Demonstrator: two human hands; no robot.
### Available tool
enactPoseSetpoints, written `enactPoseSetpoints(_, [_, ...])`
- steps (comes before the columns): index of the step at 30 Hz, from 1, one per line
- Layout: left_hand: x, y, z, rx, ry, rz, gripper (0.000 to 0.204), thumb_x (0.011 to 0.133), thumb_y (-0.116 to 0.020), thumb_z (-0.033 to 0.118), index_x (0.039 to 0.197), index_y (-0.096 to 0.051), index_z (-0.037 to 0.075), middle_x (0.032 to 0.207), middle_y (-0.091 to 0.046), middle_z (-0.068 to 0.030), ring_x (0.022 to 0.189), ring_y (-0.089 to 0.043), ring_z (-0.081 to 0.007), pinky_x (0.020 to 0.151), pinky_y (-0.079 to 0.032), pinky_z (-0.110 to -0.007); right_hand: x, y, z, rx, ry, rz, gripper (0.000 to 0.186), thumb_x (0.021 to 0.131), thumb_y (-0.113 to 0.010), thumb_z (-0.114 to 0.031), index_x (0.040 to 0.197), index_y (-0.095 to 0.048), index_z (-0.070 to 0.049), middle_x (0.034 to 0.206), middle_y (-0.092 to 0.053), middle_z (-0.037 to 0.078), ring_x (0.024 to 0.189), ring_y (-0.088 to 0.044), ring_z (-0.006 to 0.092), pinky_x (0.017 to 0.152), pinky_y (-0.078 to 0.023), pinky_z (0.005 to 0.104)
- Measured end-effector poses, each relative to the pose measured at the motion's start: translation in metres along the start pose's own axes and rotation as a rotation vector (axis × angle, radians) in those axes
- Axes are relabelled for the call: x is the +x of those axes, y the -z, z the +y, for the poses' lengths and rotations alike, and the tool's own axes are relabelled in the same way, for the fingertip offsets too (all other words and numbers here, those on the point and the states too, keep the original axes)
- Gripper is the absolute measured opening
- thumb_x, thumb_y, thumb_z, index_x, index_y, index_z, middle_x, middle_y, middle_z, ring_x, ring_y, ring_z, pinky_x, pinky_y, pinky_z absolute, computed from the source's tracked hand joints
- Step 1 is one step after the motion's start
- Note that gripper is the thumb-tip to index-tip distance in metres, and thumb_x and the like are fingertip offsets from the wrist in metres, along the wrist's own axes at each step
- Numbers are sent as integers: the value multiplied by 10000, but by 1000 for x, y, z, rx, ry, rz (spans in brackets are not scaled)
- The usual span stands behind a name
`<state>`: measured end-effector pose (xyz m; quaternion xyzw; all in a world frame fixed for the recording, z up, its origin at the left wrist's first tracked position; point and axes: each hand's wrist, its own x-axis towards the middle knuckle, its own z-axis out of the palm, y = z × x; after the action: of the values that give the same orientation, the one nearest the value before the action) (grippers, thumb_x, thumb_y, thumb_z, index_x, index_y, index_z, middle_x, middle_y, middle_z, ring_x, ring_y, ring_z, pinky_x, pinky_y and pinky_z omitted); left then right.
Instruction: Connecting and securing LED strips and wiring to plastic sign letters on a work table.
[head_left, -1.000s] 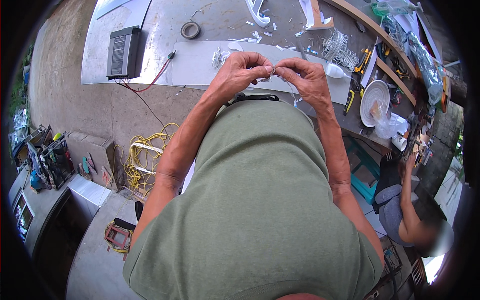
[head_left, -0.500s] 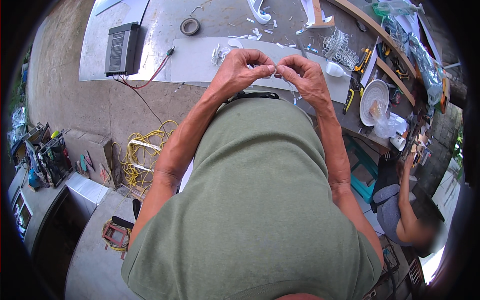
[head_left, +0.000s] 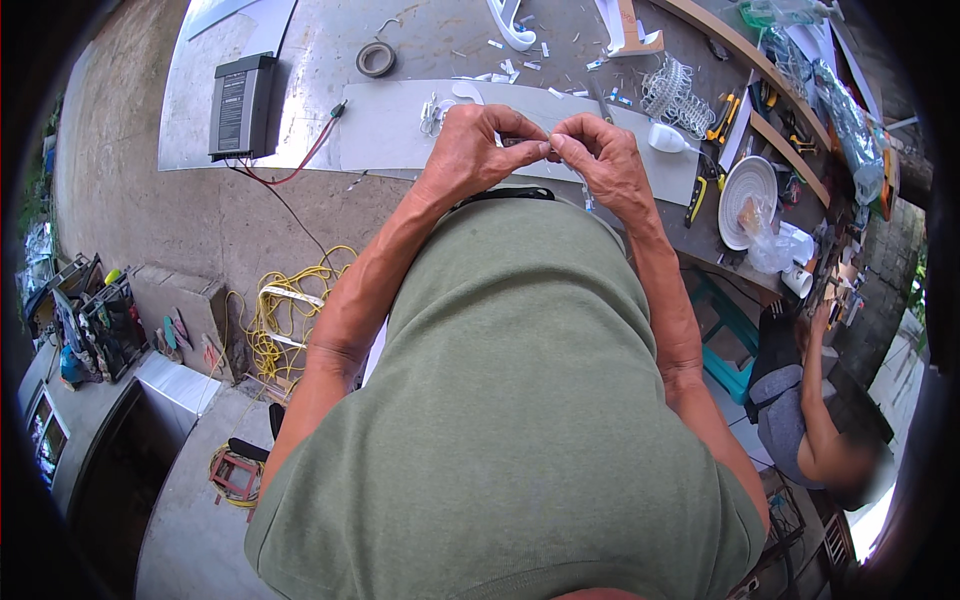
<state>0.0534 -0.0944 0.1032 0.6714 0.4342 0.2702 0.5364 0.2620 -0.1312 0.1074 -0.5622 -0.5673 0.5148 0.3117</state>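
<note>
My left hand [head_left: 472,155] and my right hand [head_left: 608,165] meet at the fingertips above the near edge of the table. Each pinches thumb against forefinger, and a thin wire seems to run between them, mostly hidden by the fingers. Below my right fingers hangs a strand of small white and blue pieces [head_left: 587,197]. A long pale grey strip [head_left: 390,125] lies on the table under my hands. Beside my left hand are a small bundle of white wire [head_left: 432,114] and a curved white piece [head_left: 467,92].
A black power unit [head_left: 240,108] with red and black leads stands at left, near a tape roll [head_left: 377,59]. To the right are a wire coil [head_left: 676,97], a white bottle [head_left: 668,139], a cutter knife [head_left: 696,200] and a round white lid [head_left: 746,205]. Another person [head_left: 800,400] works at far right.
My fingertips have shifted slightly against each other, still touching. The left hand has dropped a little, and the whole view has moved slightly.
</note>
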Motion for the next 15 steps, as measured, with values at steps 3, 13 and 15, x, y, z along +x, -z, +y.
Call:
enactPoseSetpoints(3, [1,0,6,48,-10,-3,198,819,-797,198,941,-792,41,788,-737,-87,619,-608,-112,567,-483,-270,-1,-3,4,15,-15,38,211,944,-677,-226,953,-704,-18,801,-725,44,747,-664,95,633,-494,256])
enactPoseSetpoints(13, [0,-4,12,68,-53,68,158,791,-745,127,882,-769,1,806,-728,-125,705,-683,-180,648,-541,-316,-3,-6,-1,147,-89,43,210,965,-652,-208,976,-675,1,801,-694,39,726,-620,90,657,-505,259])
enactPoseSetpoints(15, [-1,-5,13,91,-77,74,142,788,-742,117,875,-767,8,792,-720,-118,705,-674,-190,650,-535,-324,-2,-4,-3,184,-108,0,207,974,-641,-198,967,-662,8,792,-665,27,730,-602,88,670,-507,257])
